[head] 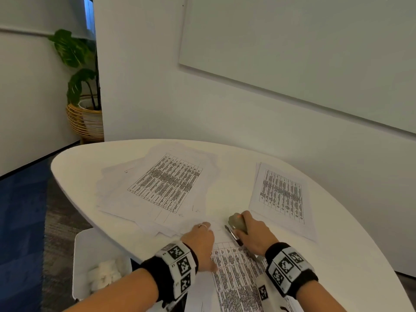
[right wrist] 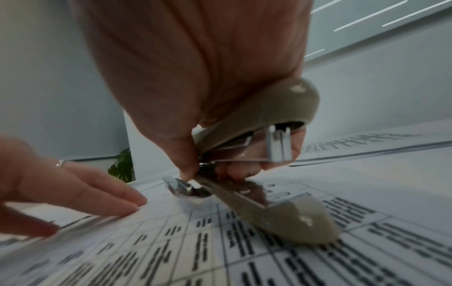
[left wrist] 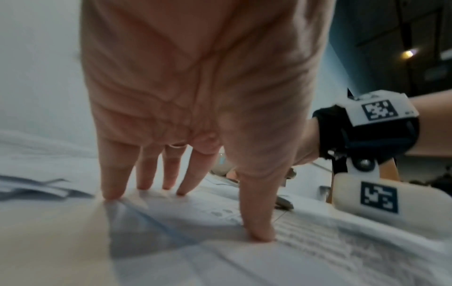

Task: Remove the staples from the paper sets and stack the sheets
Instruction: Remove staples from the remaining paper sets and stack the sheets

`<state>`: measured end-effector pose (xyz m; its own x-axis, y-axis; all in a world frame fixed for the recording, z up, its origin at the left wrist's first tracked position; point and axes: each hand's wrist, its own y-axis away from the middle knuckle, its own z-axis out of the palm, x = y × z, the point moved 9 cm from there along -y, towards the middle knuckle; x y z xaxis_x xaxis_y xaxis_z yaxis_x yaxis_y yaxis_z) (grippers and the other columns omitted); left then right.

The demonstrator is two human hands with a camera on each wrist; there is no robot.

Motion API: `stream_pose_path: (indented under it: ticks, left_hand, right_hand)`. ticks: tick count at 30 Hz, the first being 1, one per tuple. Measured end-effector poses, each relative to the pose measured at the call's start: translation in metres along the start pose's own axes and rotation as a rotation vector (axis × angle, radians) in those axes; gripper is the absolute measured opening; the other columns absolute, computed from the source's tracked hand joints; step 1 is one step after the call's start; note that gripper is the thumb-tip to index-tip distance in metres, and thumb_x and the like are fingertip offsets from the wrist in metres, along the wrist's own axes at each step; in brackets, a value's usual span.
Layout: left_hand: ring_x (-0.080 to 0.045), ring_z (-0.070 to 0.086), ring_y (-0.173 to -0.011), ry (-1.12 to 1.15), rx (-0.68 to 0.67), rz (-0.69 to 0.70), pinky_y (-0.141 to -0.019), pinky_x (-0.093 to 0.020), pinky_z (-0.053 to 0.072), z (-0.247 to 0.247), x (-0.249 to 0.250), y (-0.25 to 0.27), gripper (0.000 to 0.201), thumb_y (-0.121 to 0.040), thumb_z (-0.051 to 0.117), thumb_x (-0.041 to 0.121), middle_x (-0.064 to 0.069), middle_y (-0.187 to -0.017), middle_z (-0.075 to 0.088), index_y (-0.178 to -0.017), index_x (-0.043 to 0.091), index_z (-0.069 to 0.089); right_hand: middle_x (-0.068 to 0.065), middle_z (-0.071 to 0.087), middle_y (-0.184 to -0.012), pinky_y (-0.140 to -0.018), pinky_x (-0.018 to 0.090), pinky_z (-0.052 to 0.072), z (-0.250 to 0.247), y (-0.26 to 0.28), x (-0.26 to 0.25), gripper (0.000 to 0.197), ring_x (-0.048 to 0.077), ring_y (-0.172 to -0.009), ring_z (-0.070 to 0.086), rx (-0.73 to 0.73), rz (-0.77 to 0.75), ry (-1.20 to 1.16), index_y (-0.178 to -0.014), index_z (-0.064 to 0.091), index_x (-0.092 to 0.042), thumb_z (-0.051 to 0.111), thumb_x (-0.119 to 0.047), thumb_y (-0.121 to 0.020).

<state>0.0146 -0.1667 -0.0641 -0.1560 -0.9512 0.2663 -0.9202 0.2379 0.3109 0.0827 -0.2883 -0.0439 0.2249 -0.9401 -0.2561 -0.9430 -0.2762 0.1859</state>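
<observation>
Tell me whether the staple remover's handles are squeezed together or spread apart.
Spread apart. In the right wrist view the staple remover, gripped by the right hand, shows a wide gap between upper and lower handles; its metal tips meet the paper.

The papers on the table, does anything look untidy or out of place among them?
Yes. The far-left pile is askew: its sheets are fanned at different angles with corners sticking out, not squared up. The far-right stack lies much neater. Nothing looks torn or spilled. The left hand presses flat on the near paper set.
</observation>
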Motion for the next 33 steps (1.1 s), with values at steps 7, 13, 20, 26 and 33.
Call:
stream_pose_path:
  ticks: [7, 13, 20, 26, 33]
  left_hand:
    - [-0.026, 0.023, -0.140, -0.073, 0.008, 0.020, -0.110, -0.044, 0.033, 0.001, -0.001, 0.004, 0.087, -0.083, 0.061, 0.055, -0.006, -0.156, 0.018, -0.147, 0.010, 0.025]
    - [-0.028, 0.025, -0.137, -0.163, -0.011, 0.018, -0.107, -0.044, 0.036, 0.005, -0.001, 0.002, 0.086, -0.083, 0.060, 0.057, -0.008, -0.153, 0.022, -0.147, 0.013, 0.026]
    - [-0.029, 0.025, -0.136, -0.190, 0.012, 0.016, -0.106, -0.044, 0.036, 0.003, -0.001, -0.001, 0.087, -0.081, 0.061, 0.058, -0.008, -0.152, 0.023, -0.147, 0.013, 0.027]
    - [-0.029, 0.028, -0.133, -0.213, 0.015, 0.018, -0.104, -0.043, 0.037, 0.005, -0.001, -0.002, 0.086, -0.082, 0.060, 0.058, -0.009, -0.149, 0.026, -0.146, 0.011, 0.028]
    - [-0.029, 0.028, -0.133, -0.214, 0.026, 0.016, -0.104, -0.043, 0.037, 0.007, -0.001, -0.003, 0.084, -0.082, 0.060, 0.058, -0.009, -0.149, 0.026, -0.144, 0.011, 0.029]
  right_hand:
    - [0.009, 0.060, -0.111, -0.071, 0.031, 0.044, 0.017, -0.002, -0.018, 0.036, 0.022, -0.082, 0.051, -0.031, 0.012, 0.184, -0.124, 0.035, -0.016, 0.047, -0.032, -0.095]
    - [0.008, 0.060, -0.110, -0.069, 0.030, 0.041, 0.017, -0.004, -0.031, 0.031, 0.021, -0.080, 0.048, -0.025, 0.003, 0.260, -0.124, 0.035, -0.017, 0.043, -0.025, -0.096]
    - [0.002, 0.059, -0.112, -0.081, 0.034, 0.043, 0.013, -0.012, -0.033, 0.037, 0.024, -0.100, 0.058, -0.058, -0.053, 0.356, -0.127, 0.035, -0.027, 0.048, -0.026, -0.092]
    - [0.005, 0.059, -0.109, -0.072, 0.032, 0.044, 0.017, -0.005, -0.032, 0.037, 0.023, -0.085, 0.054, -0.047, -0.040, 0.317, -0.128, 0.032, -0.023, 0.047, -0.027, -0.094]
    - [0.008, 0.060, -0.108, -0.070, 0.030, 0.041, 0.023, 0.007, -0.032, 0.031, 0.024, -0.087, 0.056, -0.030, 0.064, 0.237, -0.123, 0.034, -0.013, 0.042, -0.027, -0.097]
